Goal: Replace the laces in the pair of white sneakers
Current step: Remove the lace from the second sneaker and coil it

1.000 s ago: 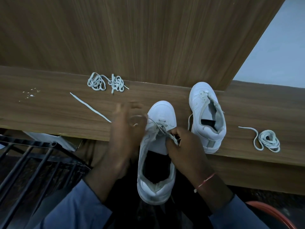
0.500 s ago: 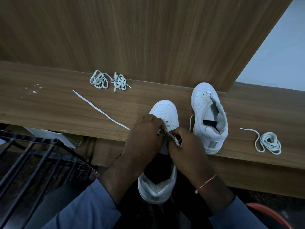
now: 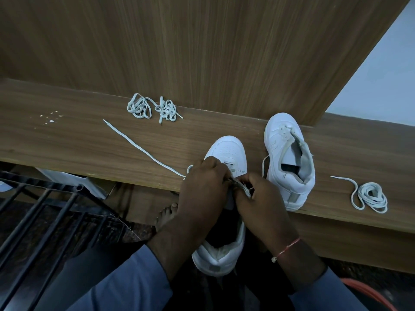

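A: Sneaker (image 3: 226,149): toe on the worktop (image 3: 67,140) edge, heel hanging off toward the lap. How to thread well?
B: The left hand (image 3: 203,187) curls round the lace (image 3: 139,145) trailing leftward; the right hand (image 3: 260,198) pinches it at the eyelets. I'd keep it flat, draw slack evenly, avoid twists.

This looks like a room in a home. A wood-grain laminate ledge (image 3: 67,140) runs along a matching laminate panel (image 3: 202,52) beside a pale painted wall (image 3: 381,86), above a dark speckled stone floor (image 3: 134,234). A bare foot (image 3: 167,215) is on that floor, a black metal grille (image 3: 45,221) lies to the left, and 2 white sneakers (image 3: 289,151) are at the ledge.
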